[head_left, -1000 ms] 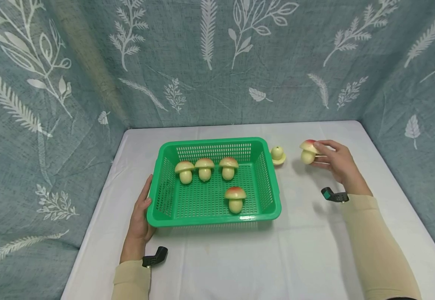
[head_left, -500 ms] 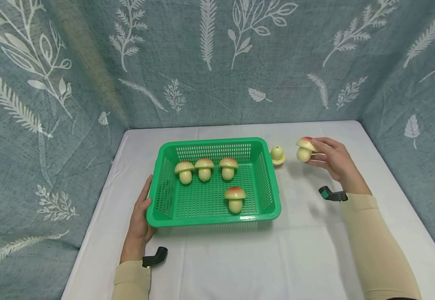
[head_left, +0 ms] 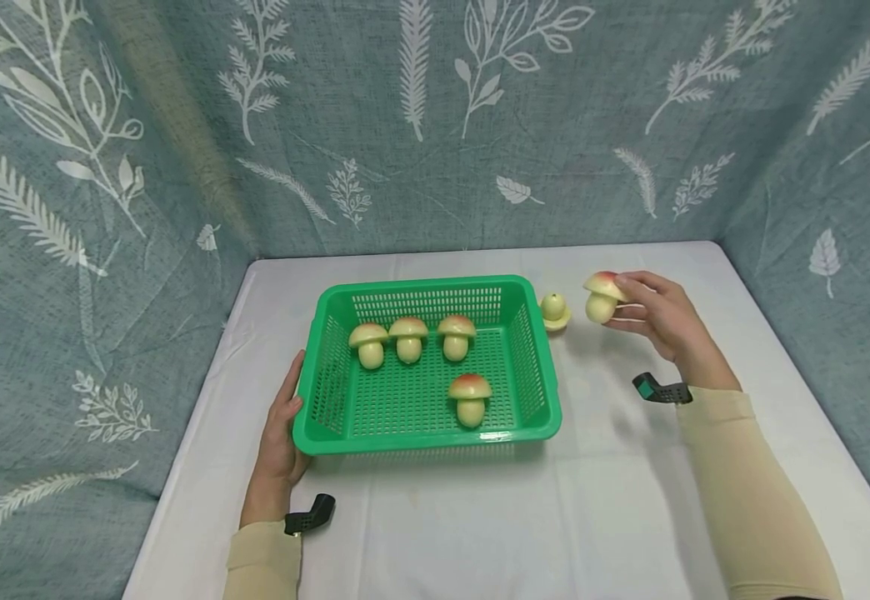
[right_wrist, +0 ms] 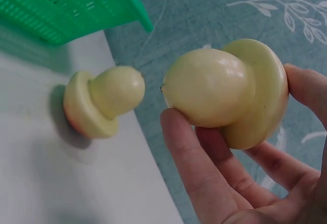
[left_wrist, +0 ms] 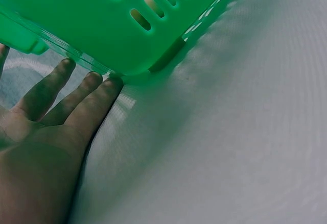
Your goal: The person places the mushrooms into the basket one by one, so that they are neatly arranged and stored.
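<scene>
My right hand (head_left: 663, 312) holds a toy mushroom (head_left: 602, 307) above the right side of the table, pinching its red-tinged cap and pale stem between thumb and fingers. In the right wrist view the held mushroom (right_wrist: 219, 91) lies sideways, stem toward the left. Another mushroom (head_left: 553, 308) rests cap-down on the table, close to the right wall of the green basket (head_left: 555, 400). Several mushrooms, one of them at the front (head_left: 470, 400), lie inside that basket. With fairly straight fingers, my left hand (left_wrist: 56, 117) touches the basket's left side near its base.
A white cloth (head_left: 435, 525) covers the table. Grey-blue curtains (head_left: 375, 192) with leaf prints hang behind and on both sides. Small black devices are strapped to the left wrist (head_left: 309, 513) and the right wrist (head_left: 662, 389).
The right hand has moved a little left with its mushroom, nearer to the upturned one beside the basket. Left hand and basket stay in place.
</scene>
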Demonstrator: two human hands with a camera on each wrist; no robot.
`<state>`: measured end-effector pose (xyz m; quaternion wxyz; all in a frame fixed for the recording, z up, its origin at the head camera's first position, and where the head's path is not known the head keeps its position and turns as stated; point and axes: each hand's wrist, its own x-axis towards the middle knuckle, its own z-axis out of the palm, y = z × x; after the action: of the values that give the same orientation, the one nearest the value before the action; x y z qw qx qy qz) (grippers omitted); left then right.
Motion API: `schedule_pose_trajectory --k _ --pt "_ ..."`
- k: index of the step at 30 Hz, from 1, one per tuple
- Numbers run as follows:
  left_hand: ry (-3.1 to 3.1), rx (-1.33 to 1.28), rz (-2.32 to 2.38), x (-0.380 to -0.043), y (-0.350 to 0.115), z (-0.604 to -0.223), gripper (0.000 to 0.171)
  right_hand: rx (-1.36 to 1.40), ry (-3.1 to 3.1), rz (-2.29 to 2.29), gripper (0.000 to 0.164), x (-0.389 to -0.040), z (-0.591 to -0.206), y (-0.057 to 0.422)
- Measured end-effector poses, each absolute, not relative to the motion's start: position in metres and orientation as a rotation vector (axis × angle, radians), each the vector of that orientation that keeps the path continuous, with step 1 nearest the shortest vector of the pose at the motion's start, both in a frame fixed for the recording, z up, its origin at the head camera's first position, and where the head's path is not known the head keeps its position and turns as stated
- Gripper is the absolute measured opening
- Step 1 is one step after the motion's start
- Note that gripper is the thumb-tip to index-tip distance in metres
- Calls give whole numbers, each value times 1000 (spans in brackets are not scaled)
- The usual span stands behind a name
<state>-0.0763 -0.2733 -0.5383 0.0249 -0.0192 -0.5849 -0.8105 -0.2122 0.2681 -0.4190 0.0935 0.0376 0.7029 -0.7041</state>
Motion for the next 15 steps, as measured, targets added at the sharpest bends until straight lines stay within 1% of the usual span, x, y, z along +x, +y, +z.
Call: schedule_pose_trajectory --k 9,15 --pt "-1808 -81 -2509 -76 -273 -538 70 48 2103 -2077 35 -209 -409 254" --pt "-1806 -89 -2509 -75 -274 -538 68 20 2083 -2068 38 -207 -402 239"
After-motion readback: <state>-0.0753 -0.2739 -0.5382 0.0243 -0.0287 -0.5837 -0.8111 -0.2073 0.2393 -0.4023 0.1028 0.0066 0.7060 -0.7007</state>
